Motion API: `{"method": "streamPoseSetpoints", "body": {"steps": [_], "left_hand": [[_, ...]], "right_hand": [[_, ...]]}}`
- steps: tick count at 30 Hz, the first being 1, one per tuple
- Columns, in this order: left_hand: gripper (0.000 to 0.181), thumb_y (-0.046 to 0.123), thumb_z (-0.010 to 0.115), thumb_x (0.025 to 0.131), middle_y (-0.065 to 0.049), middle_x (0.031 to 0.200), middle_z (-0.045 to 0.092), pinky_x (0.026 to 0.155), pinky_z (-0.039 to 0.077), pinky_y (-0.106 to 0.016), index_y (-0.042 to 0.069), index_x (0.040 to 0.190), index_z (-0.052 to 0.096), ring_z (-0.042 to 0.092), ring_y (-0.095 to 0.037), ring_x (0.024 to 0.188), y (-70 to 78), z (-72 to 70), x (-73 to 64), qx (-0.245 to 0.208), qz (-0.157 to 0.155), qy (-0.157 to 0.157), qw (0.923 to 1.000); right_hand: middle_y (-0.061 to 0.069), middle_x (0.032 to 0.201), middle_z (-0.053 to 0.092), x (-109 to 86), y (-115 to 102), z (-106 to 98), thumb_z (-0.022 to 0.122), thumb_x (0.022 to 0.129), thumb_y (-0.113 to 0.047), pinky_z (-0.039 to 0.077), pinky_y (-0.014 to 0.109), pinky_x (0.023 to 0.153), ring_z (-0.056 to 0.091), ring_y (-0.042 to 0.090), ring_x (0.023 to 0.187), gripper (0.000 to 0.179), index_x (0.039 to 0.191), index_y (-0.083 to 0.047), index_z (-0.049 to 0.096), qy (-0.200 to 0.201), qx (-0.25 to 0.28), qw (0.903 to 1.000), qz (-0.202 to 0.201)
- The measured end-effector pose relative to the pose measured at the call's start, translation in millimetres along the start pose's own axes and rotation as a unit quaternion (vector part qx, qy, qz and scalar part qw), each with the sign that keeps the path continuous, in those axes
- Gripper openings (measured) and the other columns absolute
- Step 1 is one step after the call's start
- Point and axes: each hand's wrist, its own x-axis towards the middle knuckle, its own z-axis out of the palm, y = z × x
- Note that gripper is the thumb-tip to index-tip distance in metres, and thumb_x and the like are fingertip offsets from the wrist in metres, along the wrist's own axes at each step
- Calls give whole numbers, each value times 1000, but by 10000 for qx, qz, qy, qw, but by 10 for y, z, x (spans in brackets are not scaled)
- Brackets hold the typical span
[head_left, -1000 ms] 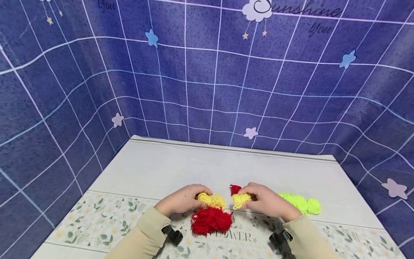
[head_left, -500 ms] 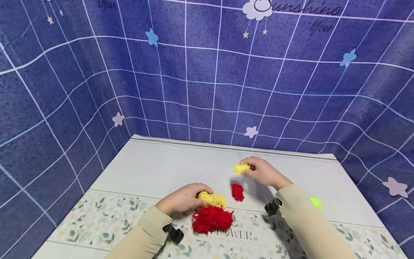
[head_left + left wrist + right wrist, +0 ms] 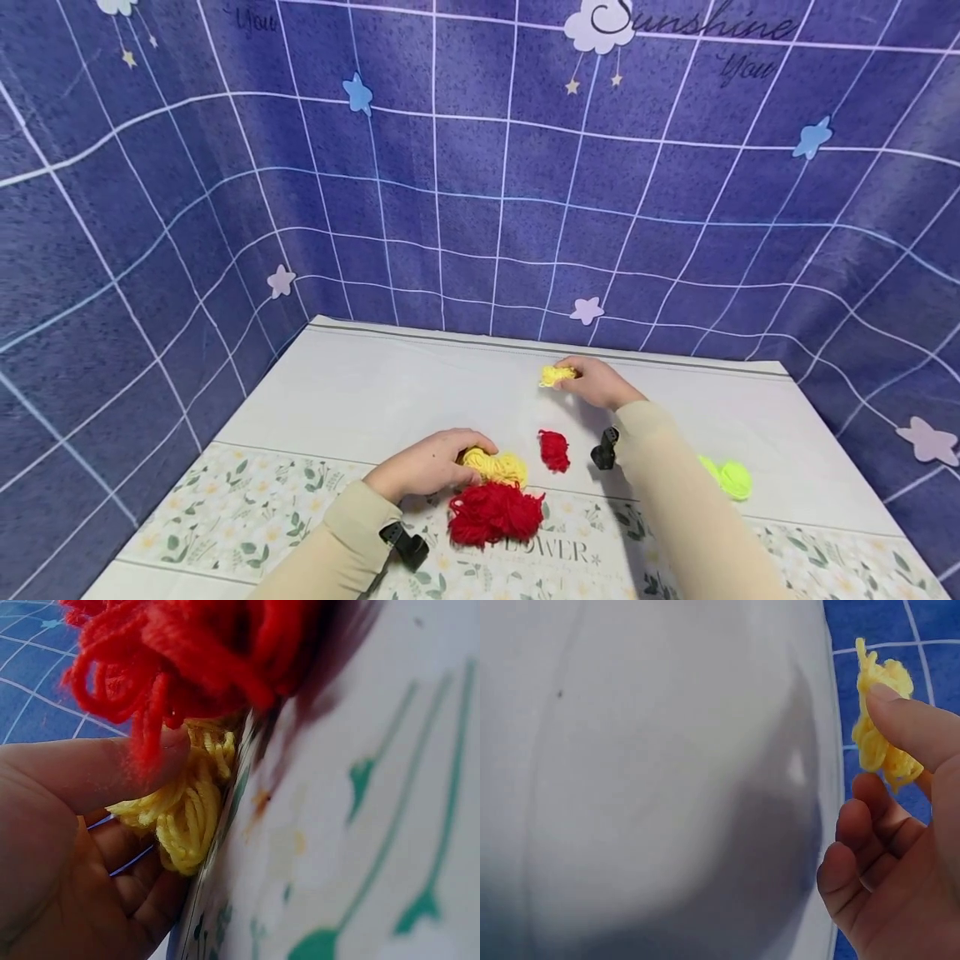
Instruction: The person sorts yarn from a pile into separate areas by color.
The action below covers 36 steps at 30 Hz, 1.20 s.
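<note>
My left hand (image 3: 435, 462) grips a yellow yarn bundle (image 3: 497, 467) low over the table, its thumb across the strands in the left wrist view. Right against that bundle, on the near side, lies a large tangle of red yarn (image 3: 497, 512). Far back on the table, my right hand (image 3: 596, 382) pinches a smaller yellow yarn bundle (image 3: 885, 720) between thumb and index finger, the other fingers loosely curled. Between the two hands a small red yarn bundle (image 3: 554, 451) lies on the white cloth.
Lime-green yarn (image 3: 731, 479) lies on the right, partly hidden behind the right sleeve (image 3: 675, 483). The table cloth (image 3: 375, 383) is white at the back and flowered in front. A blue curtain (image 3: 465, 208) with grid lines rises behind the table's far edge.
The right hand has carried the smaller yellow bundle away from beside the small red bundle toward the far edge, uncovering the red one. The left hand stays on its yellow bundle.
</note>
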Motion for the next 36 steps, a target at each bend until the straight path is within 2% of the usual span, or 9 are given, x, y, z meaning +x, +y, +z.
{"method": "streamPoseSetpoints", "body": {"steps": [10,16,19,22,26,30,34,36], "left_hand": [[36,23,74,94,9,132,60,105,44,-42,27,129,65,53,-15,125,22,-11,32,-1,66,9,10000],[37,22,73,95,10,132,60,106,43,-41,27,130,65,52,-14,126,25,2,36,10,42,-8,10000],[37,20,74,94,10,131,61,105,44,-41,28,129,65,53,-12,124,30,11,39,40,59,26,10000],[36,19,74,94,11,128,62,102,45,-39,28,127,66,55,-10,117,43,5,50,63,63,76,9999],[34,15,73,94,10,123,63,92,47,-36,28,126,67,57,-11,98,91,-56,94,14,27,157,9999],[35,9,73,92,7,121,64,90,47,-36,25,122,68,57,-12,97,115,-164,210,14,-10,418,9991],[35,6,73,91,4,123,65,97,47,-37,22,122,68,58,-13,108,92,-274,432,249,-16,777,9967],[34,5,72,91,0,123,66,100,46,-40,19,122,68,59,-16,111,91,-327,561,390,13,887,9953]], "right_hand": [[8,118,68,113,45,53,70,96,-24,44,49,98,57,27,105,33,128,-14,68,136,-222,9995,196],[11,129,66,168,93,147,68,97,-26,40,51,107,56,33,123,35,130,-13,67,47,-725,9973,51],[11,130,65,162,101,178,69,96,-25,39,51,109,55,35,126,36,130,-13,68,81,-880,9961,21],[12,132,64,149,82,167,70,95,-24,39,53,109,54,36,127,39,133,-13,66,49,-913,9958,34],[15,140,58,139,54,117,71,95,-26,36,54,111,50,38,132,51,142,-12,58,-63,-883,9960,143],[15,134,61,131,57,99,73,94,-29,41,52,106,56,33,123,62,150,-13,50,-201,-719,9968,300],[11,115,65,103,65,92,75,93,-28,49,46,91,61,25,102,68,153,-14,46,-301,-462,9978,364],[10,111,65,87,71,87,76,92,-27,50,45,88,60,23,98,69,153,-13,45,-311,-380,9981,368]]}}
